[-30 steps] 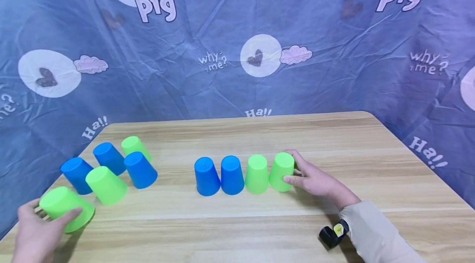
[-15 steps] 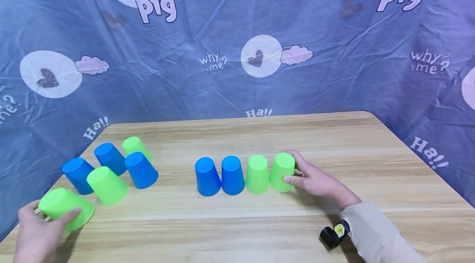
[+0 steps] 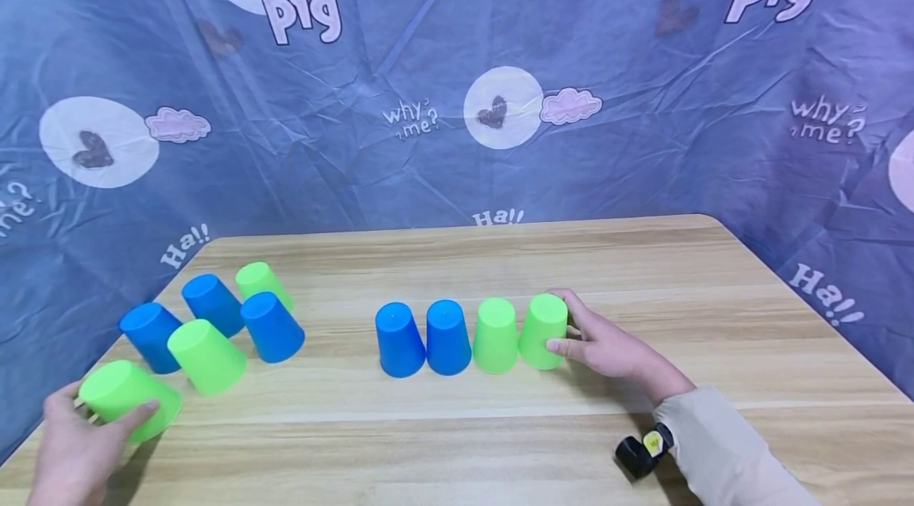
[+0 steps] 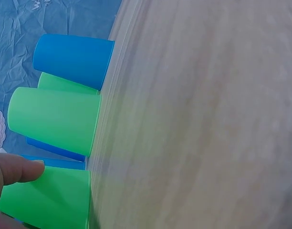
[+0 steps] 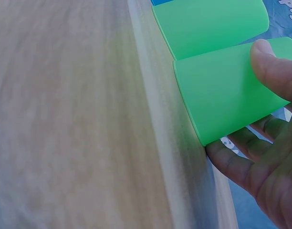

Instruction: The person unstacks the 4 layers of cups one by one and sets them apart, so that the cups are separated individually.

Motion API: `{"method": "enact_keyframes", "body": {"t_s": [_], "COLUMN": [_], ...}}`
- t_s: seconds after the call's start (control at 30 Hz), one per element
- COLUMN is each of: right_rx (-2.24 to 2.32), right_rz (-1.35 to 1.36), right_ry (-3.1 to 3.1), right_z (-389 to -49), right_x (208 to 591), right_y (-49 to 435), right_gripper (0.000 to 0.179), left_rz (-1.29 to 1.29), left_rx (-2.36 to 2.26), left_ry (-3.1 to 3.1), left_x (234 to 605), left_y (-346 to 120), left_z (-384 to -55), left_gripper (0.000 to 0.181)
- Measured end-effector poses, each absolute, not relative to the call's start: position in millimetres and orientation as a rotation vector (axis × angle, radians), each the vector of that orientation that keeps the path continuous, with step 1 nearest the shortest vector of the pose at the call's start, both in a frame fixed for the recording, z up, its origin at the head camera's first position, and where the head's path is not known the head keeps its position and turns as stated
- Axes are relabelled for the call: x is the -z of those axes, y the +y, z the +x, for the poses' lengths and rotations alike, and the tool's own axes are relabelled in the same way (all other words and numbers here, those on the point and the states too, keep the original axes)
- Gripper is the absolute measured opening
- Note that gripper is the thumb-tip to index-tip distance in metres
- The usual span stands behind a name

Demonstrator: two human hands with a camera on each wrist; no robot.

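L hand (image 3: 81, 442) fingers clamped on nearest green cup (image 3: 128, 395) at L, R hand (image 3: 605, 343) fingers on rightmost green cup (image 3: 543, 327), both upside down on worktop (image 3: 400, 442), prob. side-gripped so neither tips.

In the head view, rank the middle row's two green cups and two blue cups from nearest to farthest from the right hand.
1. Right-end green cup: in the right hand.
2. Inner green cup: directly left of it.
3. Inner blue cup: left of both greens.
4. Outer blue cup: the row's left end.
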State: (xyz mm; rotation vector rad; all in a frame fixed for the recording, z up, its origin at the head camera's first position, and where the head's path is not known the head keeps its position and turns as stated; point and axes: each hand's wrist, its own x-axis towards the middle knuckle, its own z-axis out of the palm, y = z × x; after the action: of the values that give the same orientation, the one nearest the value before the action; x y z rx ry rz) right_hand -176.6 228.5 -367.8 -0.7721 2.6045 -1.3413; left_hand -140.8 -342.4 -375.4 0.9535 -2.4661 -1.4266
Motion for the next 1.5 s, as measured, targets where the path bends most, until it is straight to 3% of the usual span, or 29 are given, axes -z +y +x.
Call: {"method": "enact_keyframes", "body": {"t_s": [0.23, 0.5, 0.87, 1.17, 1.5], "right_rx": [1.355, 1.349, 1.344, 1.335, 1.332], "right_rz": [-0.772, -0.759, -0.751, -0.76, -0.755], "right_ry": [2.587, 2.604, 2.612, 2.614, 2.603], "right_z": [-176.8, -177.2, -176.0, -176.2, -175.7], "right_x": [366.9, 365.8, 366.7, 366.4, 367.0], "right_y": [227.1, 228.4, 229.0, 227.6, 227.5], "right_gripper": [0.053, 0.053, 0.053, 0.053, 0.053], "left_rz": [0.979, 0.784, 0.611, 0.371, -0.011], "left_rx": [1.26, 1.068, 1.137, 1.281, 1.708], "left_ry": [-2.478, -2.391, -2.268, -2.121, -1.827], "left_x": [368.1, 392.7, 298.6, 271.5, 282.0], "left_y": [-346.7, -394.4, -275.1, -244.3, -220.3], "left_z": [-140.4, -164.7, -127.9, -136.5, -145.2], "left_gripper": [0.091, 0.087, 0.063, 0.052, 0.037]}}
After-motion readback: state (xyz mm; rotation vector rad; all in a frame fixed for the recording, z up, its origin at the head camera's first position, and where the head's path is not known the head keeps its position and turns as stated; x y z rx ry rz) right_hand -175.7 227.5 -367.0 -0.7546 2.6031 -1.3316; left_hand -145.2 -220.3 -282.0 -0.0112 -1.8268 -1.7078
